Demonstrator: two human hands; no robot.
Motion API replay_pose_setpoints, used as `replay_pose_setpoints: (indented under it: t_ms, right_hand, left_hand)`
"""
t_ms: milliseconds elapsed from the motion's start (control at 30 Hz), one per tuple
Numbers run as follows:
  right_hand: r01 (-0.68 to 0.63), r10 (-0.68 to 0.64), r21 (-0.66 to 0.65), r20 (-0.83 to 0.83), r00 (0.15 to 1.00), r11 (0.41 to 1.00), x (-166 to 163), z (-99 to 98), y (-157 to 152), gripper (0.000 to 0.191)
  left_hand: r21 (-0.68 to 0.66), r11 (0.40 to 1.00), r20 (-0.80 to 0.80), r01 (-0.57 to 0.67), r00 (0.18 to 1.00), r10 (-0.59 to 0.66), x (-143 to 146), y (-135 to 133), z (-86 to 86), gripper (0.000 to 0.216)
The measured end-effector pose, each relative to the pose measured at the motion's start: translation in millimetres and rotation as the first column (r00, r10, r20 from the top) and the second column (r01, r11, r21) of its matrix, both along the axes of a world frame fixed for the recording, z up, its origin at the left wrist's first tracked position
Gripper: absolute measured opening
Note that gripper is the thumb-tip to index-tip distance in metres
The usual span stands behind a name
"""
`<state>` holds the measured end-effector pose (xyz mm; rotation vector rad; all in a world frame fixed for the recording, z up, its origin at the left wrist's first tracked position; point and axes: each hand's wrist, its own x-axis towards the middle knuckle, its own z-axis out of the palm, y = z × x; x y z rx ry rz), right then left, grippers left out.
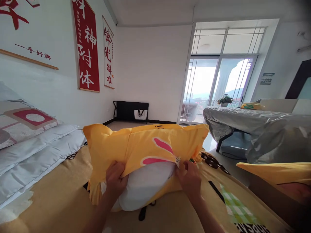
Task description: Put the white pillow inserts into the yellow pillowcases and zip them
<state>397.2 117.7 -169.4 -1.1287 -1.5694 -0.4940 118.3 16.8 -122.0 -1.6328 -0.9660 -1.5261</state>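
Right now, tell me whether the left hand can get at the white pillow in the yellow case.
Probably yes. The left hand grips the open edge of the yellow case, and the white pillow bulges out bare right beside its fingers, with nothing over that part.

The white wall scroll [29, 38] reads "一手好牌".

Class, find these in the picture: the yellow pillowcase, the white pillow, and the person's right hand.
yellow pillowcase [136, 144], head view, plain upper fabric.
white pillow [145, 186], head view, exposed end.
right hand [190, 181], head view, back of hand.
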Motion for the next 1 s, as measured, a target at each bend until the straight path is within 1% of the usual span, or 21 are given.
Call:
replay_pose_setpoints:
  t_ms: [67, 133, 233, 300, 367, 433, 467, 500, 533, 567, 633, 667, 733, 767, 800, 833, 867, 900, 933, 967, 1000]
  right_hand:
    - [0.052, -0.053, -0.112, -0.006, 0.999, 0.992, 8, -1.9, 5, 0.022]
    - [0.070, -0.067, -0.178, 0.018, 0.998, 0.982, 11, -2.4, 5, 0.019]
    - [0.062, -0.063, -0.227, 0.005, 0.998, 0.972, 22, -2.0, 4, 0.015]
    - [0.049, -0.059, -0.266, -0.030, 0.998, 0.963, 33, -0.8, 5, 0.014]
    - [0.077, -0.097, -0.322, -0.046, 0.994, 0.944, 44, 1.9, 7, 0.012]
    - [0.149, -0.180, -0.392, -0.042, 0.983, 0.908, 48, 5.8, 8, 0.007]
    - [0.178, -0.215, -0.419, -0.042, 0.976, 0.890, 48, 7.9, 9, 0.004]
    - [0.194, -0.239, -0.436, -0.051, 0.970, 0.879, 47, 9.9, 8, 0.002]
    - [0.190, -0.243, -0.442, -0.066, 0.968, 0.877, 44, 11.4, 8, 0.003]
    - [0.170, -0.230, -0.438, -0.088, 0.969, 0.883, 41, 12.6, 8, 0.004]
    - [0.113, -0.186, -0.415, -0.140, 0.973, 0.903, 37, 14.0, 7, 0.006]
    - [0.084, -0.162, -0.404, -0.164, 0.973, 0.911, 35, 14.8, 6, 0.005]
    - [0.022, -0.102, -0.354, -0.208, 0.973, 0.935, 31, 17.9, 2, 0.005]
    - [-0.008, -0.063, -0.298, -0.229, 0.971, 0.954, 29, 20.6, -3, 0.006]
    - [-0.040, -0.014, -0.217, -0.242, 0.970, 0.975, 25, 24.0, -9, 0.006]
    - [-0.080, 0.050, -0.117, -0.241, 0.969, 0.990, 20, 28.0, -18, 0.005]
    - [-0.140, 0.132, -0.023, -0.212, 0.968, 0.990, 12, 32.0, -29, 0.004]
    - [-0.227, 0.230, 0.039, -0.143, 0.963, 0.973, 3, 35.2, -41, 0.006]
    - [-0.336, 0.337, 0.049, -0.036, 0.941, 0.941, -7, 37.2, -53, 0.009]
    - [-0.453, 0.452, -0.015, 0.103, 0.886, 0.891, -18, 37.3, -65, 0.012]
    - [-0.536, 0.552, -0.132, 0.236, 0.800, 0.834, -29, 35.2, -75, 0.013]
  left_hand:
    - [0.050, 0.997, -0.041, 0.052, 0.998, -0.050, 7, -6, 1.7, 0.037]
    - [0.075, 0.991, -0.104, 0.109, 0.989, -0.101, 19, -18, 5.4, 0.037]
    - [0.015, 0.984, -0.223, 0.175, 0.960, -0.168, 38, -38, 10.3, 0.033]
    - [-0.016, 0.982, -0.288, 0.188, 0.940, -0.184, 47, -41, 10.0, 0.032]
    - [-0.009, 0.993, -0.318, 0.116, 0.941, -0.113, 46, -33, 6.7, 0.032]
    - [-0.039, 0.998, -0.309, -0.045, 0.951, 0.031, 35, -19, 2.8, 0.028]
    - [-0.088, 0.987, -0.286, -0.134, 0.952, 0.104, 26, -12, 1.8, 0.024]
    - [-0.168, 0.963, -0.258, -0.209, 0.952, 0.162, 16, -6, 1.9, 0.021]
    - [-0.271, 0.928, -0.229, -0.255, 0.954, 0.195, 7, -3, 3.2, 0.017]
    - [-0.386, 0.882, -0.200, -0.270, 0.958, 0.206, -3, -3, 5.8, 0.014]
    - [-0.603, 0.765, -0.152, -0.225, 0.974, 0.167, -18, -9, 13.7, 0.012]
    - [-0.685, 0.704, -0.129, -0.185, 0.983, 0.133, -23, -14, 18.2, 0.013]
    - [-0.789, 0.602, -0.092, -0.122, 0.993, 0.080, -29, -25, 26.3, 0.018]
    - [-0.814, 0.571, -0.084, -0.105, 0.994, 0.064, -29, -30, 29.2, 0.020]
    - [-0.826, 0.554, -0.084, -0.101, 0.995, 0.056, -29, -33, 31.1, 0.022]
    - [-0.828, 0.551, -0.089, -0.105, 0.994, 0.056, -28, -34, 32.1, 0.021]
    - [-0.822, 0.558, -0.097, -0.114, 0.994, 0.060, -27, -35, 32.3, 0.018]
    - [-0.814, 0.568, -0.104, -0.123, 0.992, 0.066, -26, -34, 31.8, 0.016]
    - [-0.805, 0.579, -0.109, -0.133, 0.991, 0.077, -25, -33, 31.1, 0.014]
    - [-0.796, 0.588, -0.112, -0.145, 0.989, 0.092, -25, -31, 30.2, 0.014]
    - [-0.787, 0.597, -0.113, -0.156, 0.988, 0.109, -25, -30, 29.4, 0.015]
